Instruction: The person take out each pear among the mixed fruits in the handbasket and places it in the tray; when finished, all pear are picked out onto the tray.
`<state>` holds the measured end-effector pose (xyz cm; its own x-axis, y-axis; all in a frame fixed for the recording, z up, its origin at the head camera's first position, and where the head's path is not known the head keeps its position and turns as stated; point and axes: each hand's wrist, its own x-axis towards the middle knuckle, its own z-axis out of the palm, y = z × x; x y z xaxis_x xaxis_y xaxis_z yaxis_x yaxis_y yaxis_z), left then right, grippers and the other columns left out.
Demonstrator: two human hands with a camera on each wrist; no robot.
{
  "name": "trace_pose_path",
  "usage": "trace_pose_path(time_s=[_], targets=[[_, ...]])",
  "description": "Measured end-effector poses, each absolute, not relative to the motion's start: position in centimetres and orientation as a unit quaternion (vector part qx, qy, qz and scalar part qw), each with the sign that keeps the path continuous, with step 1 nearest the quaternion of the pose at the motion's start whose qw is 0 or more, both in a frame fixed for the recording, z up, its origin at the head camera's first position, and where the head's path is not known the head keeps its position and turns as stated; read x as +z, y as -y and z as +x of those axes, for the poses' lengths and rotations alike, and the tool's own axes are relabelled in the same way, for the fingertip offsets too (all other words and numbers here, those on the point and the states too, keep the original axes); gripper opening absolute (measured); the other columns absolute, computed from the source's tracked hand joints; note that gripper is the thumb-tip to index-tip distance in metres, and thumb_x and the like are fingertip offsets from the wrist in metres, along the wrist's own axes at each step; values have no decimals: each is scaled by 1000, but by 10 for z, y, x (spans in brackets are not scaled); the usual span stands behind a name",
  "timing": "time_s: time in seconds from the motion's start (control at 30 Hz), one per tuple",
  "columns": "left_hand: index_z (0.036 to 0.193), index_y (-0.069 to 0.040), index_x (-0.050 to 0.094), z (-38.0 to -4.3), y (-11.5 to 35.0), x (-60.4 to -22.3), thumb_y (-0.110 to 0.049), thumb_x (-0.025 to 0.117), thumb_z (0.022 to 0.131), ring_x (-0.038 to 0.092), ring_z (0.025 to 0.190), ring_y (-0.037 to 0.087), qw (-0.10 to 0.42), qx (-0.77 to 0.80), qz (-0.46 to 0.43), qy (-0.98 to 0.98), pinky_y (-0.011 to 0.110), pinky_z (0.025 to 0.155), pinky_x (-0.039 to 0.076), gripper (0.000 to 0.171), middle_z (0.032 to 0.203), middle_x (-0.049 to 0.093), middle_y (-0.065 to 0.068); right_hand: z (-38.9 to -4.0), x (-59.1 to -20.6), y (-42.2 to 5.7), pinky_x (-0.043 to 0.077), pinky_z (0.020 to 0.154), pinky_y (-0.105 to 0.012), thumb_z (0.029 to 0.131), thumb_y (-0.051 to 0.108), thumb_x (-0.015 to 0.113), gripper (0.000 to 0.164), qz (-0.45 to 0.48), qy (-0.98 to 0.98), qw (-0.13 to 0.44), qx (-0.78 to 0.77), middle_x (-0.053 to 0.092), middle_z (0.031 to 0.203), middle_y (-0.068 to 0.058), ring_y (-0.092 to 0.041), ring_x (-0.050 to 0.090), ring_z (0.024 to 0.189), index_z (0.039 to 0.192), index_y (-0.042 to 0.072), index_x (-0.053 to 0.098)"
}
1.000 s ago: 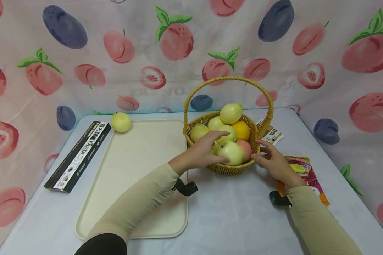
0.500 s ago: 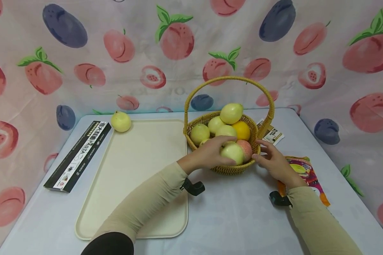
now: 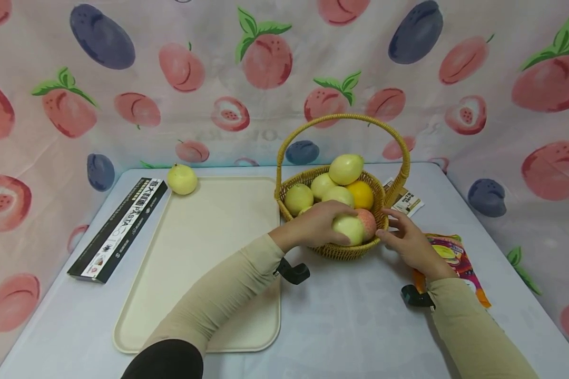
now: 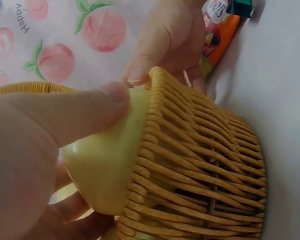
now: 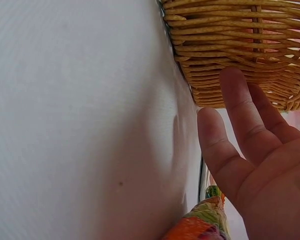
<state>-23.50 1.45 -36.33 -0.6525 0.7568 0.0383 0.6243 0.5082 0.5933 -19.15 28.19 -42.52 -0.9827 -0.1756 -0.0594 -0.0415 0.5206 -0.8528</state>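
A wicker basket (image 3: 332, 252) with a tall arched handle holds several pale green and yellow fruits, an orange (image 3: 360, 195) and a pinkish-red fruit (image 3: 367, 223). My left hand (image 3: 320, 223) grips a pale green apple (image 3: 350, 230) at the basket's near side. In the left wrist view its thumb presses the apple (image 4: 110, 155) while other fingers curl beneath, and the fruit is still inside the rim. At the basket's right side, my right hand (image 3: 408, 242) holds the rim between thumb and index finger. Its other fingers (image 5: 237, 95) lie fairly straight against the outer weave.
A cream tray (image 3: 208, 252) lies left of the basket, with one yellow-green fruit (image 3: 182, 179) at its far left corner. Beyond it is a black pasta box (image 3: 118, 229). A colourful packet (image 3: 455, 258) lies under the right wrist; a small card packet (image 3: 408, 202) lies behind the basket.
My left hand has moved right and closed around the pale green apple at the front of the basket. My right hand has stayed at the basket's rim.
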Motion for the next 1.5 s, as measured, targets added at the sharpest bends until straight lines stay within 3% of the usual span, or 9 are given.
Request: trace_pose_path(time_s=[0.3,0.67,0.97,1.27,1.5], targets=[[140,-7,57,-239,-3,-357,-26,80,88,48,130,18,95,305,414,-852,26,107,36,60,141,55,6,-193,-425,-281,52,85,-31,103,33,58,67,-66,-867,68,-489,33,150,-32,-48,52,120,157,9,26],[143,-7,53,-238,27,-345,-25,79,89,44,132,23,99,305,406,-856,34,107,37,63,144,51,9,-194,-422,-280,50,93,-50,103,35,58,69,-64,-871,73,-481,30,153,-30,-50,48,124,158,9,25],[144,-6,52,-234,46,-353,-25,77,90,43,130,23,80,338,390,-853,37,105,40,62,143,49,12,-194,-422,-281,50,94,-54,102,38,59,72,-60,-871,84,-481,32,151,-31,-49,47,126,159,12,23],[141,-3,47,-229,57,-358,-25,79,87,50,121,22,72,377,356,-852,37,100,44,66,138,51,11,-191,-421,-281,52,92,-51,102,37,59,72,-61,-869,82,-485,31,151,-32,-49,49,124,158,10,23],[147,-5,44,-229,65,-361,-24,77,87,50,121,24,52,373,374,-848,40,96,47,71,141,49,12,-190,-423,-281,54,86,-39,104,33,57,67,-75,-868,68,-487,34,148,-34,-49,51,121,157,7,26]])
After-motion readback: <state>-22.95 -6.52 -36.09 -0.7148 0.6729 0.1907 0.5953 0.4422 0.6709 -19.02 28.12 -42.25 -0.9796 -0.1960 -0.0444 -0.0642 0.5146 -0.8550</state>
